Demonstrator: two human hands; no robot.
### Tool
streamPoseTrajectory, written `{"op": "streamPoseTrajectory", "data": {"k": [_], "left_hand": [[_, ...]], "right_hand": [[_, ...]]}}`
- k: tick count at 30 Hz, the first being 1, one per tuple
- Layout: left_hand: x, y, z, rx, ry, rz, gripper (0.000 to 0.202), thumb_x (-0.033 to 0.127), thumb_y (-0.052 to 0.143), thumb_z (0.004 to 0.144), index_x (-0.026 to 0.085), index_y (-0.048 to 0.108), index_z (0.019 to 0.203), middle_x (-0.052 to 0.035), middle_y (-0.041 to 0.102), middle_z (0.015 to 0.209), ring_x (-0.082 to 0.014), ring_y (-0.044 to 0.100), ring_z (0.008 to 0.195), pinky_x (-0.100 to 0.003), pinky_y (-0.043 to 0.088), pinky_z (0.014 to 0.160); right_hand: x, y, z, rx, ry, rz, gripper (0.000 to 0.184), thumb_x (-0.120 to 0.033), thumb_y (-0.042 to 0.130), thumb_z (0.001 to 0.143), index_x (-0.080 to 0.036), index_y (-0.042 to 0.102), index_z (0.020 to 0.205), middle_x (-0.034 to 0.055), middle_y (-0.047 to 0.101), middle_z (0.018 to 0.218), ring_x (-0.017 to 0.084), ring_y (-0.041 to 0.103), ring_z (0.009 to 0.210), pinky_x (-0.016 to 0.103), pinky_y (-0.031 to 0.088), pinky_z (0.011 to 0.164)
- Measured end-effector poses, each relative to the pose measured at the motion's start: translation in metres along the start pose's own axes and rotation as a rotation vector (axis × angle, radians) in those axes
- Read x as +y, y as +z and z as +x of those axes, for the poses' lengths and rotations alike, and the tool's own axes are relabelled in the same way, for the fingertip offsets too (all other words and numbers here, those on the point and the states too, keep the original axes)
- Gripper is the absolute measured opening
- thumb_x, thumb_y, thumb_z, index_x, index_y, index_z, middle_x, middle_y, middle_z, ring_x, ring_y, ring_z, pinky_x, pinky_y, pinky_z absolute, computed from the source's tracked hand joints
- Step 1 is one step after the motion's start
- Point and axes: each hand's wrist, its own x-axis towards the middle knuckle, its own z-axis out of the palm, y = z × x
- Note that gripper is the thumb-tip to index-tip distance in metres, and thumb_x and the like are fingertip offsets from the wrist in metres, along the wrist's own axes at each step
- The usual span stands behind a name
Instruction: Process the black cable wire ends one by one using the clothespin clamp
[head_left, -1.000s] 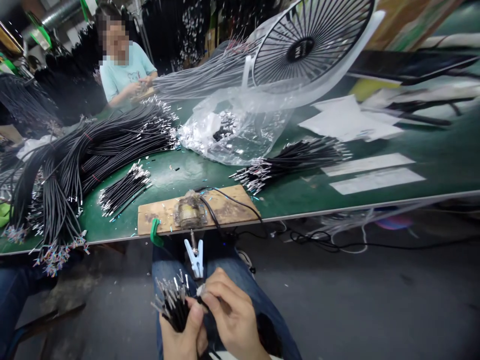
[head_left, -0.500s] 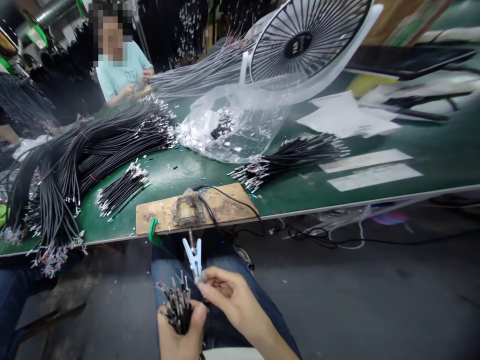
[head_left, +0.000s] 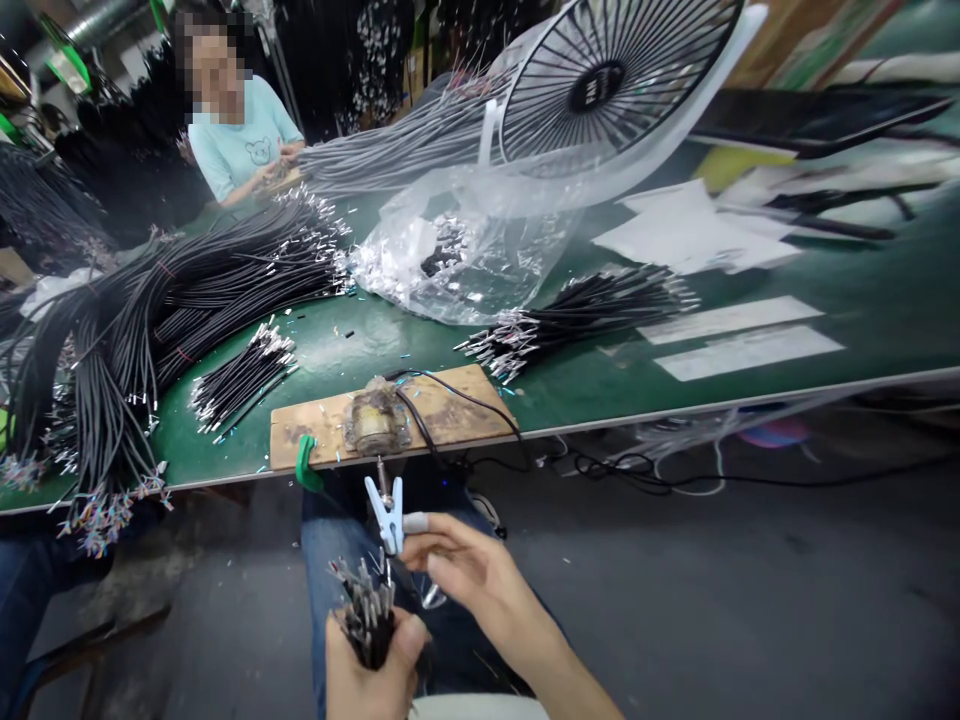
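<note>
My left hand (head_left: 371, 668) is closed round a bunch of short black cables (head_left: 367, 605) with metal tips pointing up, held over my lap. My right hand (head_left: 454, 560) is pinched on a single thin wire (head_left: 429, 592), its covered fingertip right beside the light-blue clip (head_left: 386, 510) that hangs from the wooden board (head_left: 450, 405) at the table's front edge. A worn metal fixture (head_left: 377, 420) with a black cord sits on that board.
The green table (head_left: 862, 300) carries large black cable bundles (head_left: 150, 310) on the left, a small bundle (head_left: 244, 375), another bundle (head_left: 585, 310) right of centre, a clear plastic bag (head_left: 465, 250), a fan (head_left: 622, 70) and papers (head_left: 697, 235). A person in a teal shirt (head_left: 236, 140) works across the table.
My right hand has risen from the bunch toward the blue clip, drawing out a single wire. The left hand has shifted slightly right with the bunch.
</note>
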Motion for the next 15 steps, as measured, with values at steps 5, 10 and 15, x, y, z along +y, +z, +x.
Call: {"op": "streamPoseTrajectory", "data": {"k": [5,10,15], "left_hand": [[-0.010,0.002,0.006,-0.100,-0.113,-0.126,0.050,0.062,0.070,0.055,0.016,0.053,0.066,0.0096,0.029,0.030,-0.0006,0.019,0.024,-0.014,0.012,0.028],[-0.015,0.006,0.007,-0.145,-0.113,-0.197,0.051,0.065,0.067,0.058,0.017,0.052,0.065,0.0100,0.027,0.030,-0.0005,0.019,0.023,-0.014,0.018,0.027],[-0.016,0.009,0.008,-0.135,-0.086,-0.221,0.050,0.065,0.064,0.061,0.018,0.051,0.065,0.0097,0.028,0.031,-0.0010,0.021,0.025,-0.014,0.022,0.029]], "right_hand": [[0.009,0.000,-0.005,-0.047,0.078,0.073,0.040,-0.042,0.080,0.058,-0.016,0.069,0.086,0.0075,0.071,0.074,0.015,0.064,0.065,0.023,0.052,0.065],[-0.001,0.012,-0.006,0.167,0.100,-0.003,0.028,-0.031,0.082,0.050,-0.015,0.070,0.070,0.0032,0.067,0.053,0.013,0.061,0.049,0.017,0.050,0.050],[0.014,0.019,-0.018,0.409,-0.199,-0.216,0.012,-0.024,0.074,0.061,-0.017,0.071,0.069,0.0043,0.069,0.058,0.015,0.066,0.054,0.018,0.053,0.056]]}}
